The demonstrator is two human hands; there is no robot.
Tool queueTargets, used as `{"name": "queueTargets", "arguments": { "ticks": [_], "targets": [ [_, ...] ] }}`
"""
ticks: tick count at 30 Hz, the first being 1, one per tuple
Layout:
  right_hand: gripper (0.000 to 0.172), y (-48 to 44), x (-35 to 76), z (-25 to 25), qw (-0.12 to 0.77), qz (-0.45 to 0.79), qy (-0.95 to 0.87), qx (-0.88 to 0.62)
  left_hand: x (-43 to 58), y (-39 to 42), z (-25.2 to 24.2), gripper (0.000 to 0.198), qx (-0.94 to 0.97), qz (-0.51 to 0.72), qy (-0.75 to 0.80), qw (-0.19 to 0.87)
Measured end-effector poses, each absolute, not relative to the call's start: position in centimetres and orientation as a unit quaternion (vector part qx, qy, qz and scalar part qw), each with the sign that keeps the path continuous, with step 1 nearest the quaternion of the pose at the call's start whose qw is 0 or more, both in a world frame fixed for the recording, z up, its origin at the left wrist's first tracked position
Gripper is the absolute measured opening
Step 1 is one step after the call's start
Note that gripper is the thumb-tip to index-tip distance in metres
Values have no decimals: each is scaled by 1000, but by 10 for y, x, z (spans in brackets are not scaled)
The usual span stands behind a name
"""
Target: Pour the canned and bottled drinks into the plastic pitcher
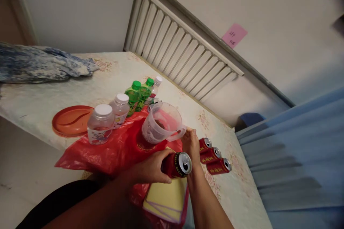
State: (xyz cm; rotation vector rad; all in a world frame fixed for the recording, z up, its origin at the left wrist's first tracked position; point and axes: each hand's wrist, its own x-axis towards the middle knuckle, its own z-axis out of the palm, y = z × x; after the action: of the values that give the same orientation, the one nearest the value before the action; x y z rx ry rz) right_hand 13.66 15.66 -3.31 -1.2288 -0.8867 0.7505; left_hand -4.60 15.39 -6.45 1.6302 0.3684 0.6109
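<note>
My left hand (153,167) is wrapped round a dark red drink can (174,164), its opened silver top tilted up towards me. My right hand (191,143) is at the handle of a clear plastic jug (161,125), fingers curled against it; their far side is hidden. Some dark liquid shows low in the jug. The jug stands on a red plastic bag (115,150). Right of my right hand, three opened red cans (215,157) are lined up in a row.
Two clear white-capped jars (100,125) stand left of the jug, near an orange-red lid (72,121). Green-capped bottles (134,96) and a white-capped bottle (155,87) are behind. Yellow cloths (166,200) lie in front. A radiator (172,39) lines the wall; a blue curtain (292,157) hangs right.
</note>
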Motion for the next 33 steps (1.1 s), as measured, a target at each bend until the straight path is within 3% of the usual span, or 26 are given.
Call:
{"name": "queueTargets", "arguments": {
  "ticks": [4, 9, 16, 24, 33],
  "targets": [
    [42, 111, 155, -47, 710, 320, -292, -555, -36, 156, -69, 75, 712, 268, 166, 627],
    [38, 49, 153, -65, 662, 341, -326, -582, -23, 156, -74, 73, 713, 277, 162, 623],
    [71, 27, 133, -54, 601, 410, -423, -539, -7, 157, -81, 64, 707, 288, 144, 630],
    [50, 34, 137, -51, 558, 321, -437, -628, 8, 156, -84, 60, 739, 275, 140, 599],
    [48, 25, 148, -52, 558, 275, -400, -673, 27, 151, -81, 70, 734, 236, 99, 629]
  ]
}}
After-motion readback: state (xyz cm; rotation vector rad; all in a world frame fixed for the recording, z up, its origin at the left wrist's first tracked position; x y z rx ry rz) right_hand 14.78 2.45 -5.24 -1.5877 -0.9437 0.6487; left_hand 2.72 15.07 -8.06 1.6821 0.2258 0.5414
